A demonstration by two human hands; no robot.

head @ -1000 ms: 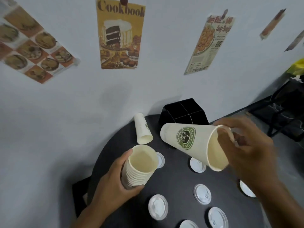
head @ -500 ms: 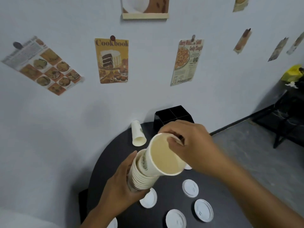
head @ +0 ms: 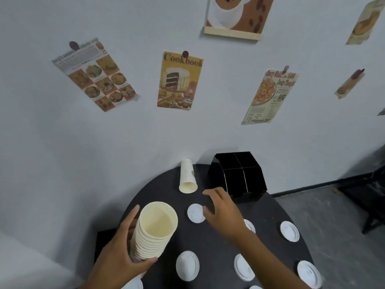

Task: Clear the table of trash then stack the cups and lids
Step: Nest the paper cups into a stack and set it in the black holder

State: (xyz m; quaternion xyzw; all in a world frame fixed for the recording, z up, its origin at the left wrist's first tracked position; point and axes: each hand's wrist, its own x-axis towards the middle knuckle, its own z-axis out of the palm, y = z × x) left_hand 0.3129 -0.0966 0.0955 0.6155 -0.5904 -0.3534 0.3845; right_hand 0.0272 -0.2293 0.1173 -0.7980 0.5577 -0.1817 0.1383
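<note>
My left hand (head: 119, 255) grips a tall stack of cream paper cups (head: 153, 230) above the left side of the round black table (head: 210, 243). My right hand (head: 220, 207) hovers empty over the table's middle, fingers relaxed and spread, between the stack and a single paper cup (head: 187, 177) that lies on its side near the far edge, mouth toward me. Several white lids lie flat on the table, one (head: 195, 213) just left of my right hand, others at the near side (head: 187, 265) and the right (head: 289, 231).
A black divided organizer box (head: 239, 176) stands at the table's far edge against the white wall, right of the lying cup. Posters hang on the wall. Grey floor and dark furniture legs (head: 373, 205) show to the right. A dark seat (head: 104, 238) sits left of the table.
My right hand pushed the cup it held into the stack, let go and moved away toward the far side. The stack is one cup taller. The camera tilted up.
</note>
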